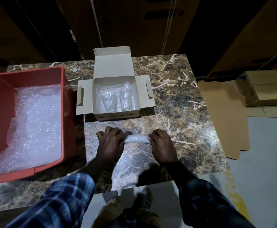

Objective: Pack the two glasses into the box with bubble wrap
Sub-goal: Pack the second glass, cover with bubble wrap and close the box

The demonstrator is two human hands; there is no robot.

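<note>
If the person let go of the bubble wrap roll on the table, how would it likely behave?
The roll would probably spring open: both the left hand and right hand hold its ends, and nothing tapes it. It looks light and soft, so likely easy to squash. Being a cylinder, it may roll on the smooth table.

A storeroom or warehouse is indicated: tall cardboard cartons (36,22) are stacked behind the marble-patterned bench (175,99), and flattened cardboard (223,116) lies on the concrete floor (266,153).
</note>
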